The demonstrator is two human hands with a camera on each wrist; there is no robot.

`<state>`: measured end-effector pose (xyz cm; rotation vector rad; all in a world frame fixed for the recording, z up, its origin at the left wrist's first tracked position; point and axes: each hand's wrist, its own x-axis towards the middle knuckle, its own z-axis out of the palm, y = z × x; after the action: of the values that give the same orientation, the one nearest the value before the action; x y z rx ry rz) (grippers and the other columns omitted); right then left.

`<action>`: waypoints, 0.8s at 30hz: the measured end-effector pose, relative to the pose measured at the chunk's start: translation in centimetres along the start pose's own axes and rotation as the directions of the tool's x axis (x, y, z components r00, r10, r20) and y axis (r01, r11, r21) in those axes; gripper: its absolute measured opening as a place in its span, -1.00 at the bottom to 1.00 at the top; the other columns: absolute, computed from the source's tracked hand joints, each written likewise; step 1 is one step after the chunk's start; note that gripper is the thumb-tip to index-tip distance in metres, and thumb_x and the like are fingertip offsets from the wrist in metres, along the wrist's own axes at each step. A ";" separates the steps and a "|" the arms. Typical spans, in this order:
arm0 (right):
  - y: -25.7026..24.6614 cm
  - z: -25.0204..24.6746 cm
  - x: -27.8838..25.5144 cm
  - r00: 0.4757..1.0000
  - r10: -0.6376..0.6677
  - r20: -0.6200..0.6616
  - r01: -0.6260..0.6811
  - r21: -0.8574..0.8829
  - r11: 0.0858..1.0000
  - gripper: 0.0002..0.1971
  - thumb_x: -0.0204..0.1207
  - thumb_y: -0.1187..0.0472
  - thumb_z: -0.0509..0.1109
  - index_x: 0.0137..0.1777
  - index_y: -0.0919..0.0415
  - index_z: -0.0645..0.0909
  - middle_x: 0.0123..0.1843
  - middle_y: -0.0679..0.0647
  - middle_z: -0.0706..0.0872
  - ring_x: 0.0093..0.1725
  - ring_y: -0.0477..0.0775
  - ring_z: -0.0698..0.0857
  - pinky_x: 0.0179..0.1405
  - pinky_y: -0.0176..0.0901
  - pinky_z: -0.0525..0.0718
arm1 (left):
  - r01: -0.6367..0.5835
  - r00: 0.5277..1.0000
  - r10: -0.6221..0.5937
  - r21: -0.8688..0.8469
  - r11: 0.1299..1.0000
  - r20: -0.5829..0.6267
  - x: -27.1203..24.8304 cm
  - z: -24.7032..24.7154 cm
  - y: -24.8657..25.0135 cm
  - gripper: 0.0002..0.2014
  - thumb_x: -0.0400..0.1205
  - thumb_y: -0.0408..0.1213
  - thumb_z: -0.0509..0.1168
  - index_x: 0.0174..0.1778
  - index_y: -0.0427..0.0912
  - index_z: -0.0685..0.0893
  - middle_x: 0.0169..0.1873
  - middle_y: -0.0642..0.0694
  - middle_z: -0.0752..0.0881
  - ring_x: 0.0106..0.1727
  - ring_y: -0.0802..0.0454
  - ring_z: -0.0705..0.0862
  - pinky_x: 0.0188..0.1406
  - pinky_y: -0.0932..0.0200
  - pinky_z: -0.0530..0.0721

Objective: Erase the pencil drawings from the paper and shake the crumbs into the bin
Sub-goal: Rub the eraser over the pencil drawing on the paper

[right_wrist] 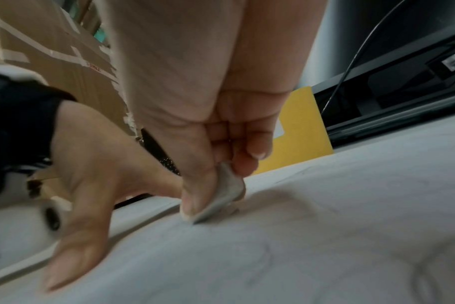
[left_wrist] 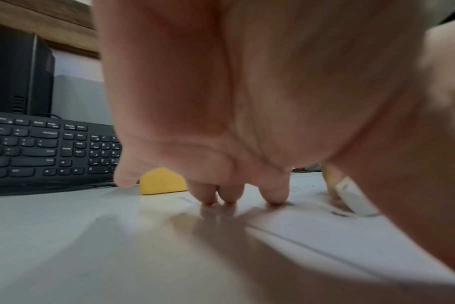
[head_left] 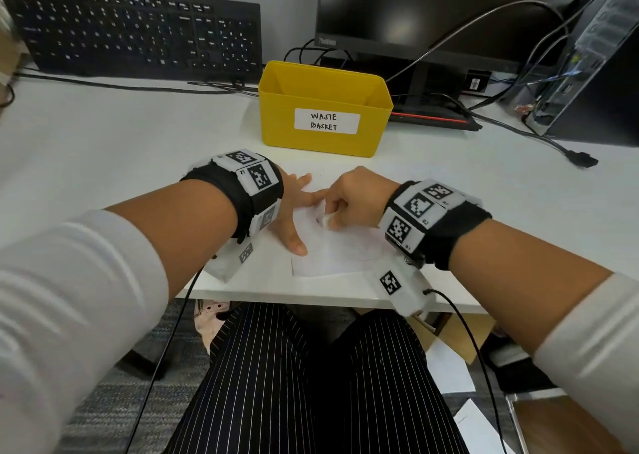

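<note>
A white sheet of paper (head_left: 340, 256) with faint pencil lines lies near the front edge of the white desk (head_left: 103, 149). My left hand (head_left: 294, 211) rests flat on the paper's left side, fingers spread and straight, fingertips (left_wrist: 229, 197) pressing down. My right hand (head_left: 349, 199) pinches a white eraser (head_left: 326, 219) between thumb and fingers, its tip touching the paper (right_wrist: 325, 236). The eraser (right_wrist: 221, 197) is tilted, with small crumbs beside it. The yellow bin (head_left: 325, 107) labelled "waste basket" stands just behind the hands.
A black keyboard (head_left: 138, 31) lies at the back left, a monitor (head_left: 449, 7) on its stand behind the bin, and a computer tower (head_left: 594, 59) at the right with cables (head_left: 539, 135) trailing over the desk. Cardboard and papers lie on the floor below.
</note>
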<state>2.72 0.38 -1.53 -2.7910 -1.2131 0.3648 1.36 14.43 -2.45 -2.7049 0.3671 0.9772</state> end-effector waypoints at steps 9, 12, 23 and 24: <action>-1.0 0.3 -1.0 0.997 -0.027 0.070 0.035 -0.121 0.992 -0.75 0.51 0.18 0.37 0.04 0.36 0.71 -0.12 0.14 0.71 -0.07 0.11 0.62 -0.12 -0.20 0.51 | 0.022 1.000 -0.022 -0.004 1.000 -0.011 0.3 0.3 -0.2 0.12 0.44 0.25 0.36 0.59 0.13 -0.41 0.60 -0.20 -0.41 0.66 -0.19 -0.23 0.57 -0.21 -0.05; -0.6 -0.3 0.1 1.000 0.014 0.027 -0.011 -0.112 0.994 -0.74 0.50 0.14 0.39 0.07 0.29 0.73 0.06 0.13 0.76 0.11 0.12 0.67 0.01 -0.22 0.52 | 0.013 1.000 -0.013 -0.011 1.000 -0.010 -0.1 0.0 0.2 0.09 0.48 0.21 0.34 0.59 0.13 -0.42 0.60 -0.21 -0.40 0.66 -0.19 -0.24 0.58 -0.18 -0.05; -0.4 -0.5 -0.9 0.994 0.008 0.113 0.002 -0.086 0.996 -0.74 0.51 0.15 0.41 0.14 0.23 0.71 0.02 0.04 0.74 0.02 0.01 0.64 -0.14 -0.39 0.40 | 0.039 0.999 -0.039 0.005 0.999 -0.006 0.5 0.3 -0.2 0.15 0.43 0.28 0.34 0.57 0.09 -0.47 0.59 -0.22 -0.42 0.66 -0.21 -0.25 0.58 -0.20 -0.08; -0.3 -0.8 -0.4 0.996 0.029 0.080 -0.022 -0.080 0.997 -0.72 0.50 0.14 0.42 0.16 0.21 0.71 0.08 0.04 0.74 0.08 0.03 0.65 -0.11 -0.39 0.38 | 0.033 0.999 -0.033 -0.001 0.999 -0.006 0.3 0.1 -0.1 0.14 0.45 0.27 0.34 0.57 0.09 -0.46 0.59 -0.23 -0.42 0.66 -0.20 -0.25 0.58 -0.20 -0.08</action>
<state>2.42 0.27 -0.60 -2.8876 -1.2353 0.4457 1.52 14.50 -2.74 -2.7062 0.3217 0.9610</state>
